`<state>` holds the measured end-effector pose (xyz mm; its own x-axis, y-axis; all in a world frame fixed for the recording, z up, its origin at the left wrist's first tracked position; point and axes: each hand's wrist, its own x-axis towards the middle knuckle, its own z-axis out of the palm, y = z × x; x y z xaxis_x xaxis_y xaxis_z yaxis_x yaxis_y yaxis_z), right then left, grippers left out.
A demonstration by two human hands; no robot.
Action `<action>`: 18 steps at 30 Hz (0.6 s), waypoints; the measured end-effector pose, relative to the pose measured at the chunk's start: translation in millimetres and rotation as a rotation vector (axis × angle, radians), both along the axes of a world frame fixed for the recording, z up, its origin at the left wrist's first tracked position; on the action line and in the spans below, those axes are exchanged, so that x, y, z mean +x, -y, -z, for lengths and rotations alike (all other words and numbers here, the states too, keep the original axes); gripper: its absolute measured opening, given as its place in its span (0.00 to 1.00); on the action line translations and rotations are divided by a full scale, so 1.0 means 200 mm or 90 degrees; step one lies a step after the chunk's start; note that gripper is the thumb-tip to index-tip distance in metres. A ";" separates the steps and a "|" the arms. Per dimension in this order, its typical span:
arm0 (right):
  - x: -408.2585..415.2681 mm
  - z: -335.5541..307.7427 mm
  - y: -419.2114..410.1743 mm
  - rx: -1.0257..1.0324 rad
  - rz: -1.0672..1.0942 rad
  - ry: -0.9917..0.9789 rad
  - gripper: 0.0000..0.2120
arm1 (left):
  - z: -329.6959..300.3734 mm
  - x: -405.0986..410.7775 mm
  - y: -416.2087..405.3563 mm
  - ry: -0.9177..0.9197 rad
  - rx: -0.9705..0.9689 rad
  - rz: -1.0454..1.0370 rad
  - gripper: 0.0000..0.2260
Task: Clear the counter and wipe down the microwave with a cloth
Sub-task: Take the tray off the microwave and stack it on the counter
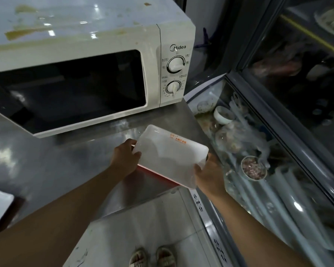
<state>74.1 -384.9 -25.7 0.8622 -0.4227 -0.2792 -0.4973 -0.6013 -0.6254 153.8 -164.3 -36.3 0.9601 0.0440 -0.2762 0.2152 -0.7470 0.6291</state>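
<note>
Microwave [85, 70] sits behind a lidded red-and-white box [168, 157], contents hidden, in left hand [125, 157] and right hand [210, 176] grip.

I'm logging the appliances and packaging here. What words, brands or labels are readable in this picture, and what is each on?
"Midea": brand name on the microwave control panel, above the upper knob.
Small markings around the upper knob and lower knob: too small to read.
Orange print on the white container lid: too blurred to read.
Dark marks on the display case frame: not legible.
</note>
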 end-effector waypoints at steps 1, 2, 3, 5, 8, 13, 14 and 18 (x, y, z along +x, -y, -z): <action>0.00 0.00 -0.01 0.017 -0.006 -0.001 0.20 | 0.00 -0.01 0.00 -0.006 -0.008 -0.012 0.17; 0.00 0.01 -0.01 0.025 -0.009 -0.002 0.21 | 0.00 -0.03 0.00 -0.009 -0.017 -0.024 0.17; 0.00 0.00 -0.01 0.025 -0.012 -0.002 0.21 | 0.00 -0.04 0.00 -0.012 -0.027 -0.035 0.18; 0.00 -0.01 -0.01 0.010 -0.029 0.000 0.21 | -0.01 -0.08 -0.02 -0.017 -0.031 -0.061 0.18; 0.02 -0.04 -0.03 0.013 -0.081 -0.001 0.21 | -0.05 -0.18 -0.09 -0.015 -0.026 -0.118 0.18; 0.05 -0.13 -0.19 0.044 -0.171 0.060 0.18 | -0.16 -0.37 -0.29 0.005 -0.029 -0.217 0.17; 0.05 -0.15 -0.24 0.047 -0.193 0.074 0.17 | -0.19 -0.42 -0.34 0.012 -0.034 -0.243 0.16; 0.07 -0.24 -0.47 0.074 -0.290 0.109 0.16 | -0.31 -0.63 -0.53 0.042 -0.076 -0.348 0.17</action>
